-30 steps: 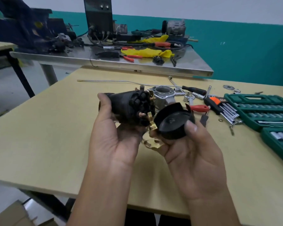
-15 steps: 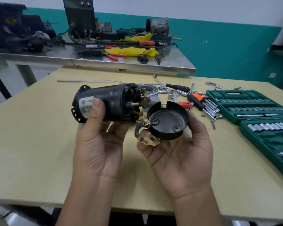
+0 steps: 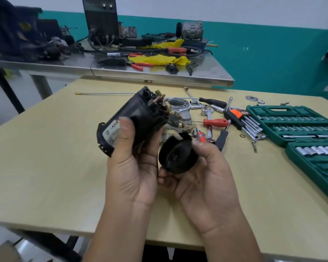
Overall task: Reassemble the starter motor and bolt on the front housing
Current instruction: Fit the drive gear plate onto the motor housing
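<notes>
Left hand [image 3: 133,167] grips the black motor body [image 3: 134,120], thumb on its label. It now tilts up, its wire end higher than half a second ago. Right hand [image 3: 206,178] pinches the black round cap [image 3: 178,157], now turned more on edge, just beside the body. Both are above the worktop [image 3: 45,157]. Behind them sits the silver front housing [image 3: 180,108].

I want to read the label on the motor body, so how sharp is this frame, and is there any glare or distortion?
Head view: label on the motor body is soft and unreadable, partly covered by the left hand; steel bench shows sheen; wide-angle bending at the edges; soft, even light.
</notes>
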`<state>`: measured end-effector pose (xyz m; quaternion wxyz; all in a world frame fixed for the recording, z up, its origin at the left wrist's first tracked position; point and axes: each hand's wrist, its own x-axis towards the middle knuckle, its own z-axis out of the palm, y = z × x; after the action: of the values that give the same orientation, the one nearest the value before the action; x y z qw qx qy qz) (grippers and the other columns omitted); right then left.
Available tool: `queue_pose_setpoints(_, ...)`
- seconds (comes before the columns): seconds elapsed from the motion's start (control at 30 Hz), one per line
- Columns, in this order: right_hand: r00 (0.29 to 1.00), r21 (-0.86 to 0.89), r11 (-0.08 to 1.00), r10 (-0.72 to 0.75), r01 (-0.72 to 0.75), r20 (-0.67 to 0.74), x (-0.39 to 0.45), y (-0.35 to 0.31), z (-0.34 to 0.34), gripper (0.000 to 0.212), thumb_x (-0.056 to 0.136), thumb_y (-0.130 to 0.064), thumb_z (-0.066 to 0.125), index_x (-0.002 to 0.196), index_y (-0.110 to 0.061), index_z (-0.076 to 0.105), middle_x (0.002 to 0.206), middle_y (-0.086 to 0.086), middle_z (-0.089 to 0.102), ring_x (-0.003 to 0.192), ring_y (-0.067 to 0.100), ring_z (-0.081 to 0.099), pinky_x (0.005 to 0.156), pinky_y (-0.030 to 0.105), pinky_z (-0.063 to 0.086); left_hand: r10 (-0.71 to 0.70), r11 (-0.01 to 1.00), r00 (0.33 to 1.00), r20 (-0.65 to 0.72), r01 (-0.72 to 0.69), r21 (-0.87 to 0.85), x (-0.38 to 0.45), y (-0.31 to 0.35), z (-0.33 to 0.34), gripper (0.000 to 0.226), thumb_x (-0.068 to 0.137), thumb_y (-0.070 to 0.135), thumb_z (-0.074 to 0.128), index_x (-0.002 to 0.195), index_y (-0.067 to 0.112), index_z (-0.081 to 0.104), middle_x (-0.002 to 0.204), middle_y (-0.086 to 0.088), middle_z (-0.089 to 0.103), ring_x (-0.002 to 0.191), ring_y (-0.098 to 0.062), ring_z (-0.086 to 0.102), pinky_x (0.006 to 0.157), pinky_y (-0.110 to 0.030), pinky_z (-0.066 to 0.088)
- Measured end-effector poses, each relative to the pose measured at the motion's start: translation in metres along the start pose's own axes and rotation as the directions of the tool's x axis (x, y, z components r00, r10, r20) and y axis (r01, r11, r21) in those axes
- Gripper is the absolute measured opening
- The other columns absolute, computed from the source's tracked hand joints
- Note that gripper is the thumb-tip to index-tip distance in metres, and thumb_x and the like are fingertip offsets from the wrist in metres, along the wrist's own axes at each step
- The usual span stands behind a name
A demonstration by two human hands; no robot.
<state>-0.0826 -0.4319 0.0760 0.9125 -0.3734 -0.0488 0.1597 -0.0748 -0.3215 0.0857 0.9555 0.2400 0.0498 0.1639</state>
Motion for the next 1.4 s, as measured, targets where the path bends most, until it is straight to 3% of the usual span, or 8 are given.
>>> queue_pose_setpoints(0.23, 0.981, -0.233, 0.953, -0.182, 0.192, 0.064, -0.007, 0.008, 0.006, 0.032, 0.072, -0.024, 0.073, 0.102, -0.013, 0.075, 0.099, 0.016, 0.071, 0.084, 0.030, 0.066, 0.062, 0.038, 0.052, 0.084, 0.982, 0.996, 0.016, -0.086, 0.169, -0.009, 0.003, -0.007, 0.083, 0.077, 0.030, 0.089, 0.146, 0.005, 0.051, 0.131, -0.027, 0.067, 0.110, -0.049, 0.070, 0.092, -0.066, 0.055)
queue_pose_setpoints(0.37, 0.965, -0.117, 0.958, -0.260, 0.263, 0.040, -0.008, 0.008, 0.007, 0.043, 0.073, -0.033, 0.082, 0.106, -0.006, 0.072, 0.093, 0.019, 0.066, 0.068, 0.033, 0.060, 0.057, 0.040, 0.051, 0.150, 0.977, 0.979, 0.137, -0.168, 0.132, -0.006, 0.009, -0.012, 0.090, 0.072, 0.017, 0.082, 0.149, -0.004, 0.041, 0.139, -0.034, 0.057, 0.121, -0.052, 0.063, 0.095, -0.054, 0.056)
queue_pose_setpoints(0.63, 0.971, 0.202, 0.949, -0.234, 0.240, -0.053, -0.010, 0.001, 0.003, 0.057, 0.067, -0.049, 0.087, 0.105, -0.010, 0.071, 0.094, 0.025, 0.064, 0.060, 0.032, 0.059, 0.056, 0.038, 0.052, 0.218, 0.974, 0.929, 0.300, -0.227, -0.005, -0.002, 0.011, -0.021, 0.084, 0.071, -0.002, 0.071, 0.149, 0.006, 0.040, 0.121, -0.008, 0.069, 0.116, -0.024, 0.070, 0.097, -0.040, 0.058)
queue_pose_setpoints(0.73, 0.969, 0.251, 0.937, -0.219, 0.242, -0.116, -0.011, -0.001, -0.001, 0.050, 0.075, -0.052, 0.075, 0.101, -0.009, 0.073, 0.091, 0.025, 0.061, 0.057, 0.030, 0.057, 0.056, 0.037, 0.052, 0.202, 0.979, 0.932, 0.302, -0.200, -0.037, 0.001, 0.012, -0.022, 0.096, 0.064, 0.002, 0.090, 0.146, 0.014, 0.043, 0.127, -0.007, 0.071, 0.122, -0.023, 0.068, 0.098, -0.040, 0.058)
queue_pose_setpoints(0.97, 0.888, 0.157, 0.895, -0.364, 0.416, -0.280, -0.014, -0.010, -0.010, 0.045, 0.078, -0.053, 0.066, 0.100, -0.014, 0.072, 0.090, 0.021, 0.062, 0.058, 0.027, 0.052, 0.051, 0.034, 0.048, 0.058, 0.998, 0.995, 0.083, -0.056, -0.027, 0.006, 0.010, -0.020, 0.028, 0.086, 0.038, 0.067, 0.095, 0.019, 0.086, 0.120, -0.005, 0.078, 0.116, -0.027, 0.073, 0.078, -0.035, 0.064)
queue_pose_setpoints(1.13, 0.774, -0.305, 0.718, -0.621, 0.625, 0.124, -0.006, -0.042, -0.019, 0.053, 0.078, -0.038, 0.083, 0.126, -0.020, 0.066, 0.117, 0.007, 0.070, 0.101, 0.029, 0.068, 0.083, 0.046, 0.058, 0.094, 0.982, 0.977, 0.193, -0.123, 0.143, 0.001, 0.012, -0.020, 0.022, 0.086, 0.042, 0.067, 0.083, 0.030, 0.085, 0.105, 0.001, 0.081, 0.100, -0.021, 0.078, 0.071, -0.034, 0.063)
queue_pose_setpoints(1.23, 0.742, -0.447, 0.592, -0.556, 0.670, 0.375, -0.006, -0.054, -0.014, 0.064, 0.074, -0.017, 0.087, 0.132, -0.022, 0.062, 0.132, 0.006, 0.066, 0.115, 0.028, 0.067, 0.090, 0.040, 0.057, 0.043, 0.972, 0.972, 0.229, -0.093, 0.214, -0.003, 0.006, -0.017, 0.035, 0.076, 0.042, 0.085, 0.101, 0.017, 0.081, 0.111, -0.012, 0.078, 0.101, -0.030, 0.076, 0.070, -0.039, 0.063)
queue_pose_setpoints(1.4, 0.750, -0.464, 0.592, -0.467, 0.659, 0.469, -0.006, -0.054, -0.019, 0.063, 0.066, 0.007, 0.082, 0.124, -0.006, 0.062, 0.140, 0.015, 0.062, 0.127, 0.039, 0.060, 0.098, 0.048, 0.054, 0.032, 0.967, 0.983, 0.178, -0.076, 0.244, -0.005, 0.004, -0.017, 0.049, 0.077, 0.039, 0.084, 0.111, 0.006, 0.073, 0.109, -0.023, 0.074, 0.090, -0.038, 0.075, 0.061, -0.040, 0.061)
